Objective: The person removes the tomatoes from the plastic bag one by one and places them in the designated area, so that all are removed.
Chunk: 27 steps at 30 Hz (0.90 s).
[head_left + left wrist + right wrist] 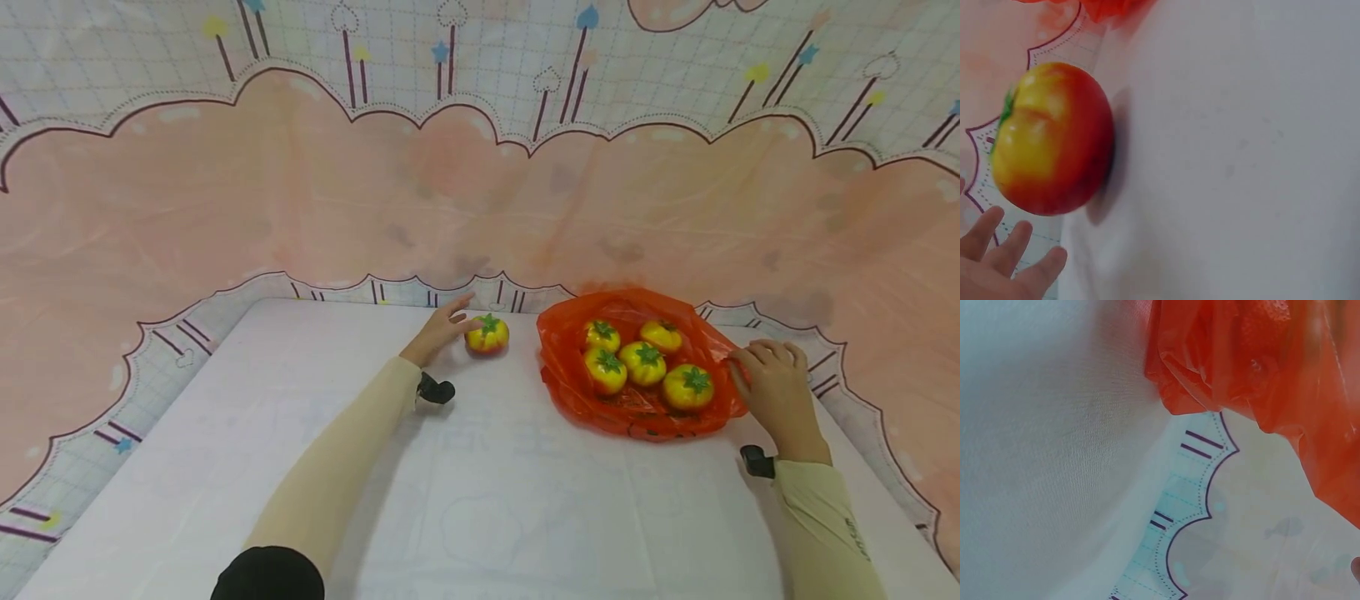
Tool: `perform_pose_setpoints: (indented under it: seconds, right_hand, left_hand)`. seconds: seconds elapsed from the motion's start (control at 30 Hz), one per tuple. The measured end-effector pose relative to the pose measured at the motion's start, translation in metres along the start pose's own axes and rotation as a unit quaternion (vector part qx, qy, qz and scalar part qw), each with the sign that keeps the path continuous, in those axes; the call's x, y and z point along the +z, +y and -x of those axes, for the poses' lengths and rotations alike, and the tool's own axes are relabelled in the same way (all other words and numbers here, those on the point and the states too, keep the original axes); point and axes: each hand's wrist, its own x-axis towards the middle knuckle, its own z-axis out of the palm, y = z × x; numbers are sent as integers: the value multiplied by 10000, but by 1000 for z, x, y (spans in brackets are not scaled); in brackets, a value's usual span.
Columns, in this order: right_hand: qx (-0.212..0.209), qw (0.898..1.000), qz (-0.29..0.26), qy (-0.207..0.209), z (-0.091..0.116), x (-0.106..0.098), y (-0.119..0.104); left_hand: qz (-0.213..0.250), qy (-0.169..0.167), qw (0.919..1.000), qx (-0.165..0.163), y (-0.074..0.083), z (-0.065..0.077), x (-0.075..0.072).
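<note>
On the white table a yellow-and-red tomato with green leaves on top sits by itself, left of the bag. My left hand is beside it with fingers spread and extended; in the left wrist view those fingers stand a little apart from the tomato. An open red plastic bag holds several similar tomatoes. At its right rim my right hand grips the plastic between thumb and fingers. The right wrist view has the bag's side drawn out, with only a fingertip showing at the edge.
A white cloth covers the table. Behind it and along its sides hangs a patterned pink-and-white backdrop. Black wrist mounts sit on both wrists.
</note>
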Motion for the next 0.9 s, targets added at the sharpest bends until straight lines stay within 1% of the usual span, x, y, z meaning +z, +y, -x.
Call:
perform_pose_setpoints:
  seconds: [0.13, 0.23, 0.33, 0.4, 0.57, 0.67, 0.73, 0.9]
  right_hand:
    - [17, 10000, -18, -14, 0, 0, 1]
    - [45, 10000, -4, -37, 0, 0, 1]
    - [77, 10000, 23, -57, 1, 0, 1]
    - [79, 10000, 20, -47, 0, 0, 1]
    - [49, 10000, 2, -6, -1, 0, 1]
    - [12, 10000, 1, 41, -2, 0, 2]
    - [-5, 10000, -15, 56, -1, 1, 3]
    - [-47, 9999, -60, 105, -1, 2, 5]
  left_hand:
    - [41, 256, 9996, 57, 12, 1, -2]
    - [-14, 409, 9991, 64, 22, 3, -2]
    - [-52, 490, 9987, 164, 33, 5, -2]
    - [-61, 536, 9980, 332, 41, 6, -1]
    - [-98, 580, 9936, 965, 63, 6, 3]
    - [-148, 529, 9902, 1286, 77, 6, 9]
    - [-132, 405, 9881, 1480, 86, 6, 16]
    - [-13, -90, 9817, 1903, 104, 6, 41]
